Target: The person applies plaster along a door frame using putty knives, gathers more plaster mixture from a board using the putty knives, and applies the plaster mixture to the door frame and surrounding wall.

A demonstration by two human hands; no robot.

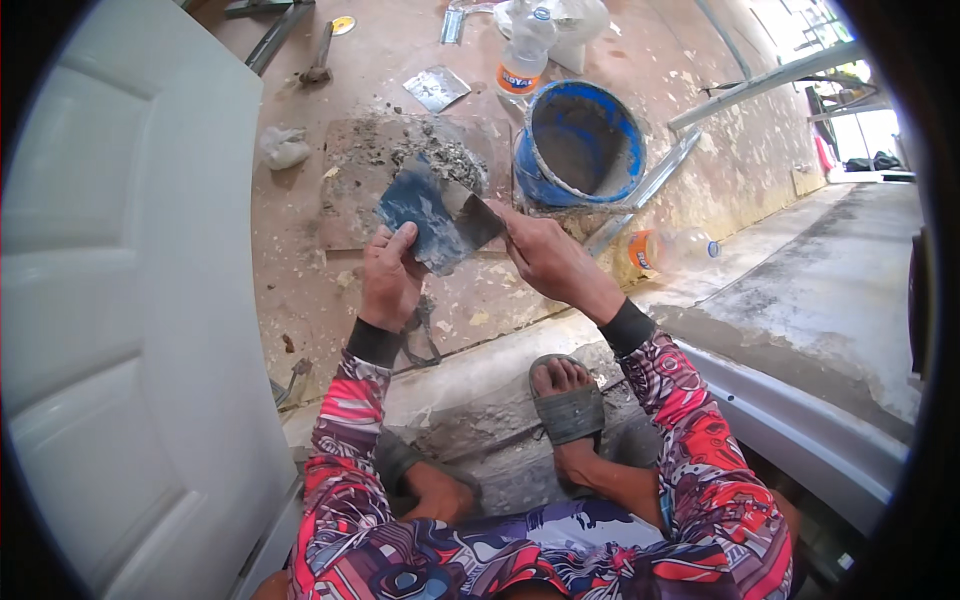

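My left hand (391, 283) grips the lower left edge of a flat blue plate (412, 213) smeared with grey mortar, thumb on top. In my right hand (556, 262) is a scraper (478, 221) with a dark, wide blade. Its blade lies against the right part of the blue plate; my fingers hide its handle. Beneath and beyond the plate, crumbly grey mortar (455, 158) is heaped on a flat square board (345, 222). A blue bucket (528, 180), crusted with mortar inside, stands just beyond my right hand.
A white panelled door (150, 300) stands at the left. A hammer (318, 68), a shiny metal square (437, 88) and a crumpled plastic bag (284, 148) lie on the floor. One bottle (524, 55) stands behind the bucket; another (675, 250) lies at right near metal channels (660, 180).
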